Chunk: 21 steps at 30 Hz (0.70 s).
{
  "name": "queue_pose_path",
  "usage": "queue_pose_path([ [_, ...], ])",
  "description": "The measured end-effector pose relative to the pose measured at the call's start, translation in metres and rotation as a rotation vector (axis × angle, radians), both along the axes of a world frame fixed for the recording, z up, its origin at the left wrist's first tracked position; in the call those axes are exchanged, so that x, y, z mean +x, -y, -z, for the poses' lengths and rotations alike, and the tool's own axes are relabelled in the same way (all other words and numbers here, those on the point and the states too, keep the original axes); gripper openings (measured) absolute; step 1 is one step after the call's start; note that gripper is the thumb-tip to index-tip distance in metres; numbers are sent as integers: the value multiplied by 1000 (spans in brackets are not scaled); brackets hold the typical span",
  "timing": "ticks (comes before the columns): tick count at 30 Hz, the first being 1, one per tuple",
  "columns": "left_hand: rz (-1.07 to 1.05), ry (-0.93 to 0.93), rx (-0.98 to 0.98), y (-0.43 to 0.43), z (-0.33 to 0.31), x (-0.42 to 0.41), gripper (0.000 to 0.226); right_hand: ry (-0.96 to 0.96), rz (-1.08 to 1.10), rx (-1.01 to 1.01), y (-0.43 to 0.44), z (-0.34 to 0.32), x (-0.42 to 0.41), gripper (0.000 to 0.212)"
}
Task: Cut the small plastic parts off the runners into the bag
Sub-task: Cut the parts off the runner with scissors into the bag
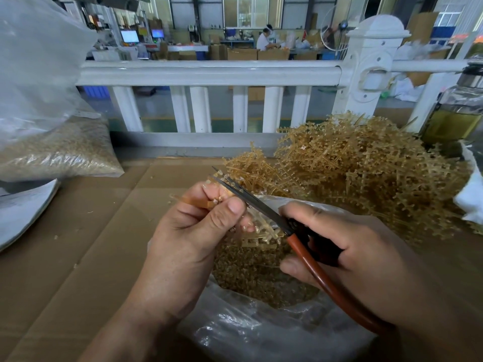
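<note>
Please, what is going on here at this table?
A person is trimming plastic pieces. The left hand pinches a runner, and the right hand holds scissors with their blades open at the runner's end. Below the hands, an open bag holds many cut small parts. A big pile of runners lies behind the bag, on the right.

text: none legible | monitors: too blurred | paper sheet (left edge): print unreadable
</note>
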<state>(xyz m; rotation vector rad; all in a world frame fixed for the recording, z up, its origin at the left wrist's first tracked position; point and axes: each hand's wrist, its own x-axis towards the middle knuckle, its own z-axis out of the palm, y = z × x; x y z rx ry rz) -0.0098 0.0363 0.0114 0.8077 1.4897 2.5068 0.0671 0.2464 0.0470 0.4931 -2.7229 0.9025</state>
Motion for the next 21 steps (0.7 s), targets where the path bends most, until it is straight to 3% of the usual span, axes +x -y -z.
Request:
queue_pose_path([
  [21, -23, -24, -7, 0, 0, 1, 19, -33, 11, 12, 3, -1, 0, 50],
])
